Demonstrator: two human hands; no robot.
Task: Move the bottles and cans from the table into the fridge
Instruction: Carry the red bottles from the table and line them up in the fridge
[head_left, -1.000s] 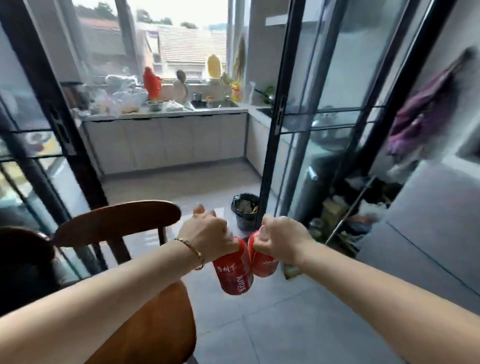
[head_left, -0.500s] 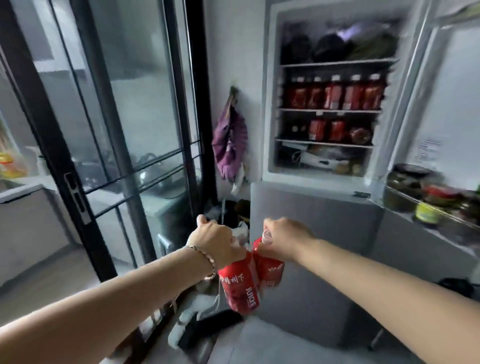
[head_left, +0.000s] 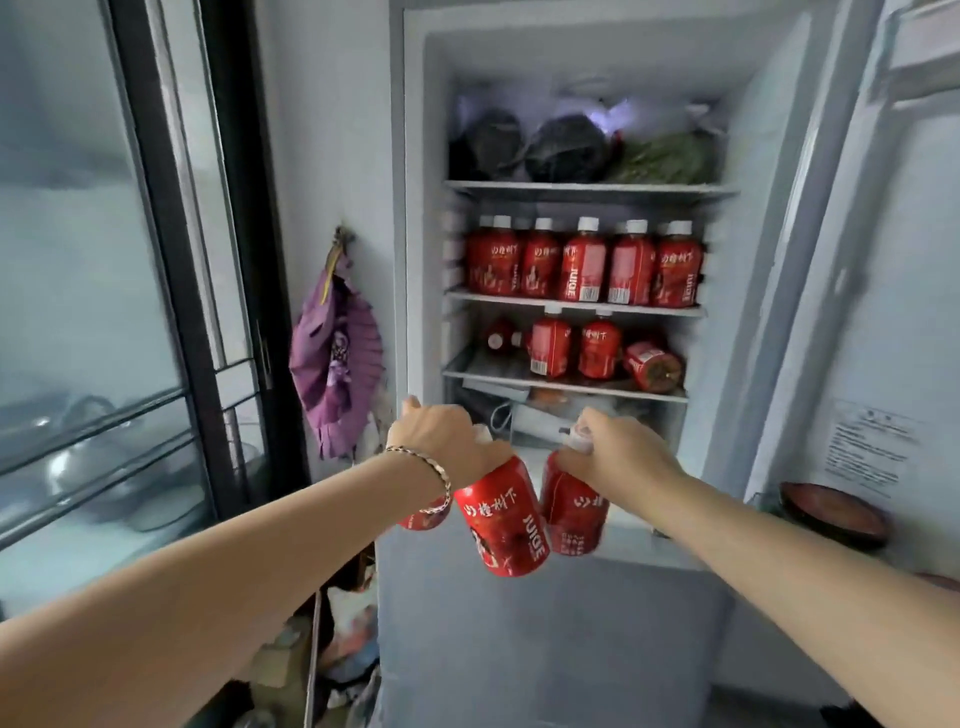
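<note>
Grips red juice bottle by the neck in curled left hand; clasps second red bottle round its white cap in right hand. Hang cap-up, long axes near upright, side by side before open fridge, below its lowest shelf edge. Red labels, white lettering, "JUICE".

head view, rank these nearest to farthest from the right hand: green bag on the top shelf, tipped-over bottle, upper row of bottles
1. tipped-over bottle, lying on the lower bottle shelf, just above the right hand, which grips a juice bottle.
2. upper row of bottles, upright, one shelf higher.
3. green bag, top shelf, right side.
</note>
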